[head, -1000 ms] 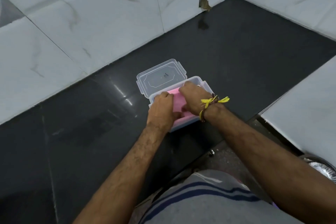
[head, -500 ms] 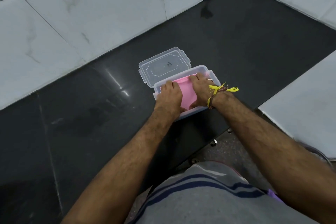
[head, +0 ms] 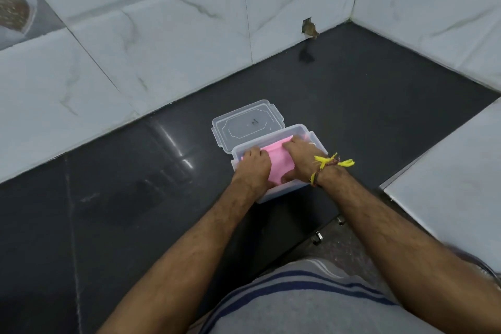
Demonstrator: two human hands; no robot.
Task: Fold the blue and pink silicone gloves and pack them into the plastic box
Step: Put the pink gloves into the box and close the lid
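Note:
A clear plastic box [head: 287, 192] stands on the black counter, its lid [head: 246, 123] lying flat behind it. A folded pink silicone glove [head: 278, 161] lies inside the box. My left hand [head: 253, 168] presses down on the glove's left part, fingers bent over it. My right hand [head: 299, 158] presses on its right part, with a yellow thread band on the wrist. The blue glove is not visible; whether it lies under the pink one is hidden.
White marble-pattern tiled walls rise behind and to the right of the black counter [head: 108, 198]. A white slab [head: 455, 179] borders the counter at the right. A chipped hole [head: 309, 27] shows low in the back wall.
Both hands stay pressed on the pink glove in the box; the fingers have spread it slightly flatter. The camera has tilted, shifting the view.

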